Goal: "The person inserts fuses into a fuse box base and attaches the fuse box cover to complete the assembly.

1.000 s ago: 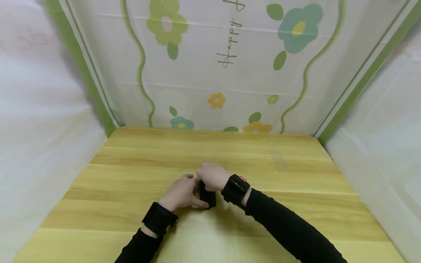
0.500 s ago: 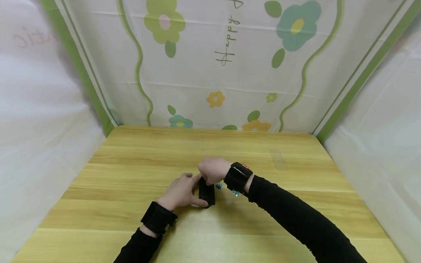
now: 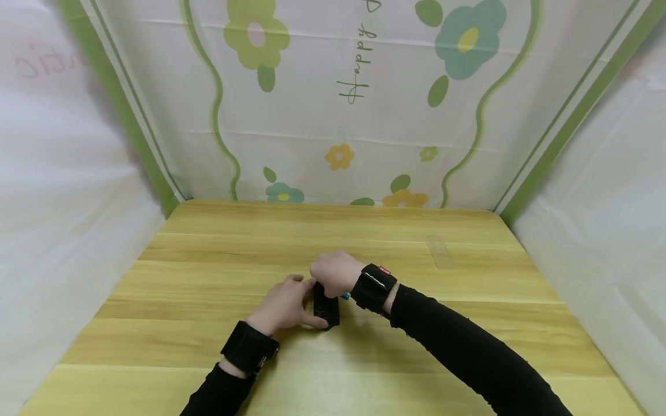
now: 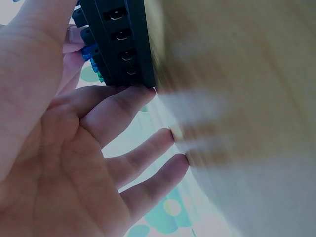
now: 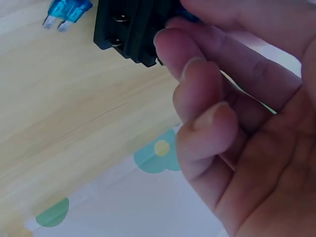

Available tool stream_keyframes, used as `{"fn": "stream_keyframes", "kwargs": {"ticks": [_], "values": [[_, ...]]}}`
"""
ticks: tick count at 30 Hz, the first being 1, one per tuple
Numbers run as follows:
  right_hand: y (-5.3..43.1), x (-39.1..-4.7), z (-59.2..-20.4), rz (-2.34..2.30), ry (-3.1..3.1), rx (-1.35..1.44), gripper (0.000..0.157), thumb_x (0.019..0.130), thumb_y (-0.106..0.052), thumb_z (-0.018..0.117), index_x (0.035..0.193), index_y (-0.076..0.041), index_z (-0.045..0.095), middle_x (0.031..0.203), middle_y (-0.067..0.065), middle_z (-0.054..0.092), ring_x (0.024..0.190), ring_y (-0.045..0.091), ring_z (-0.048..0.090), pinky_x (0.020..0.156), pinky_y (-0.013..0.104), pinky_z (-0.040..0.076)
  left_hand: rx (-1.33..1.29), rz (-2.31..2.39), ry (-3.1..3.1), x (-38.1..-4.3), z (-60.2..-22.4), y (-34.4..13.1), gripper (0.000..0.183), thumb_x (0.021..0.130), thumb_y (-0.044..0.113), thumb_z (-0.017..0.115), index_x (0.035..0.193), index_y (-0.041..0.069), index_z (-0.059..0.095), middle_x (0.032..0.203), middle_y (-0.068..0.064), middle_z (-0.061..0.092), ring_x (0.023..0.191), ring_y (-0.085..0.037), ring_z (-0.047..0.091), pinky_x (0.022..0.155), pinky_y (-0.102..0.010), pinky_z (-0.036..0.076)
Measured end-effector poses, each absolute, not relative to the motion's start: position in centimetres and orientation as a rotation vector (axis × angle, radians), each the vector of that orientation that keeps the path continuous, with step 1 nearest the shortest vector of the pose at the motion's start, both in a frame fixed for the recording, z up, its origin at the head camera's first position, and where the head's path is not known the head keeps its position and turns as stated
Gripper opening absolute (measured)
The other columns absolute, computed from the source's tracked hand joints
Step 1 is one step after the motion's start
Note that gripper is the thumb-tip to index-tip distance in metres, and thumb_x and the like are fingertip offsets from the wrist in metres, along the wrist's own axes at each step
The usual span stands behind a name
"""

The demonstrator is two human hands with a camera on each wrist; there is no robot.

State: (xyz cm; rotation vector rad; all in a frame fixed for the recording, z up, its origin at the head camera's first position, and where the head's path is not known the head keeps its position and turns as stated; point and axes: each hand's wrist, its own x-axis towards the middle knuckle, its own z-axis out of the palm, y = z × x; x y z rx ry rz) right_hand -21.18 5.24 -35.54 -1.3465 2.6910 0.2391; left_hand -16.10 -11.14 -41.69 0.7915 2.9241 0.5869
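A black fuse box (image 3: 326, 312) with metal contacts along its side sits on the wooden table in the head view. My left hand (image 3: 282, 305) holds it at its two ends, thumb at the near end and forefinger at the far end. The other left fingertips touch the table in the left wrist view. My right hand (image 3: 337, 273) is over the far end of the box, pinching a small blue blade fuse (image 5: 190, 14) mostly hidden by the fingers. Another blue blade fuse (image 5: 68, 11) with two prongs lies on the table beside the box. Blue and green bits (image 4: 89, 52) show along the box's top.
The wooden table (image 3: 208, 242) runs back to a white flowered cloth (image 3: 312, 104). A clear strip (image 3: 440, 252) lies on the table at the right. White cloth walls stand on both sides.
My right hand rose slightly to the right, baring two blue fuses on the table, then came back down left over the box's far end. The left hand stays in place on the box.
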Motion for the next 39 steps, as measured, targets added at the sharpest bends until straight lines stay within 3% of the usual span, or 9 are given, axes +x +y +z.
{"fn": "stream_keyframes", "kwargs": {"ticks": [12,20,26,33,39], "values": [[5.2,-21.2,-35.8,0.189,2.701,-1.302,0.020,0.080,-0.009,0.071,0.073,-0.019,0.055,0.064,-0.005,0.047,0.053,0.009,0.041,0.043,0.021,0.030,0.796,0.600,2.913,-16.0,-42.0,-11.1,0.091,0.066,0.066,0.073,0.140,0.019,0.049,0.118,-0.016,0.059,0.119,-0.038,0.048,0.086,-0.044,0.046],[5.3,-21.8,-36.4,0.057,2.648,-1.294,0.032,0.083,-0.003,0.063,0.061,-0.018,0.045,0.054,-0.005,0.030,0.049,0.009,0.027,0.044,0.022,0.020,0.798,0.630,2.884,-15.8,-41.9,-11.2,0.095,0.067,0.064,0.074,0.144,0.016,0.044,0.111,-0.013,0.064,0.122,-0.040,0.045,0.090,-0.045,0.044],[5.3,-22.1,-37.1,0.005,2.630,-1.339,0.036,0.088,-0.004,0.059,0.064,-0.019,0.036,0.057,-0.003,0.019,0.054,0.012,0.016,0.049,0.026,0.016,0.809,0.629,2.892,-15.8,-42.1,-11.2,0.096,0.067,0.064,0.074,0.144,0.015,0.044,0.108,-0.013,0.064,0.121,-0.040,0.046,0.088,-0.045,0.045],[5.6,-22.5,-37.6,-0.035,2.659,-1.366,0.039,0.087,-0.005,0.057,0.061,-0.018,0.032,0.057,-0.003,0.017,0.056,0.013,0.013,0.052,0.028,0.014,0.814,0.623,2.913,-15.9,-42.1,-11.2,0.098,0.066,0.064,0.074,0.146,0.017,0.042,0.101,-0.010,0.066,0.120,-0.039,0.046,0.087,-0.042,0.046],[6.1,-22.7,-37.5,-0.106,2.665,-1.385,0.040,0.084,-0.003,0.056,0.059,-0.019,0.030,0.057,-0.003,0.016,0.058,0.013,0.013,0.053,0.027,0.014,0.813,0.604,2.920,-16.1,-41.8,-11.0,0.100,0.066,0.065,0.074,0.147,0.017,0.040,0.109,-0.016,0.063,0.118,-0.039,0.048,0.085,-0.042,0.047]]}}
